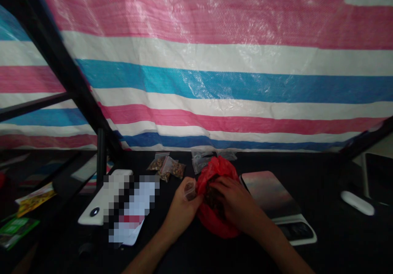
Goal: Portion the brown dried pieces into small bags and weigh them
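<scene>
A red plastic bag (225,227) lies open on the dark table, with small brown pieces inside. My left hand (185,204), at the bag's left edge, has its fingers closed round a small clear bag (190,189) whose mouth gapes. Over the opening of the red bag, my right hand (230,198) reaches in among the brown pieces; its fingertips are partly hidden. Filled zip bags (165,168) of brown pieces lie behind and left of my hands. Several flat clear bags (201,161) rest behind the red one.
A scale (302,229) with a pinkish, reflective plate stands at right, and a white oblong object (357,203) farther right. To the left are a white device (102,198), a partly blurred white sheet (138,212) and colourful packets (37,198). Black frame bars stand before striped sheeting.
</scene>
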A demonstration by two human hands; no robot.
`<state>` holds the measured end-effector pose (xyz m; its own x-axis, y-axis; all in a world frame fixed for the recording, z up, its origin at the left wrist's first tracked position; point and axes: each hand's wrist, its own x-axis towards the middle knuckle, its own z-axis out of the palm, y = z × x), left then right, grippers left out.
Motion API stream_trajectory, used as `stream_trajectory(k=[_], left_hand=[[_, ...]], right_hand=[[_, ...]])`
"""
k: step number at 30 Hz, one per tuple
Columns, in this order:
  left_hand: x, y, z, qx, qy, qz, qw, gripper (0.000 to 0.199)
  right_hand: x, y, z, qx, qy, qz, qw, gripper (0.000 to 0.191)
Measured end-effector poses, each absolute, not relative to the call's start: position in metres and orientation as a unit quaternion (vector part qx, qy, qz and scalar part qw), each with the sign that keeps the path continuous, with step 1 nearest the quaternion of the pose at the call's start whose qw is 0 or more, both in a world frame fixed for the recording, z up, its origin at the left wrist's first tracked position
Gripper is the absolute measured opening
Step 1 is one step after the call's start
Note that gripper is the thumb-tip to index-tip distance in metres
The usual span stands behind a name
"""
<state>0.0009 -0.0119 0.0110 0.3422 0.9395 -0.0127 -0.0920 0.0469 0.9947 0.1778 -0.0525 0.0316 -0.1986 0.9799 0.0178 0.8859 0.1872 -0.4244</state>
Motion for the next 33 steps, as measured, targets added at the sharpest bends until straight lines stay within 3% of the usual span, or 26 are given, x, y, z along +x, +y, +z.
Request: stream_trajectory(k=[8,13,19,22,26,33], left_hand=[[-0.004,-0.013,0.017,0.526,0.4,0.435,0.612,0.024],[-0.005,-0.008,0.014,0.597,0.403,0.457,0.522,0.015],[-0.004,-0.012,0.006,0.714,0.396,0.451,0.359,0.007],[-0.005,-0.014,0.004,0.731,0.398,0.433,0.345,0.011],[-0.006,-0.013,0.003,0.734,0.398,0.428,0.346,0.02],[-0.004,-0.016,0.006,0.703,0.422,0.428,0.38,0.009]], right_hand=[[0.182,-0.049,0.027,-0.571,-0.691,0.322,0.305,0.037],[0.183,-0.05,0.036,-0.494,-0.641,0.436,0.393,0.036],[0.17,-0.057,0.043,-0.485,-0.692,0.311,0.434,0.038],[0.161,-0.06,0.038,-0.495,-0.73,0.244,0.403,0.04],[0.158,-0.061,0.034,-0.464,-0.772,0.178,0.396,0.026],[0.167,-0.058,0.033,-0.509,-0.76,0.137,0.38,0.033]])
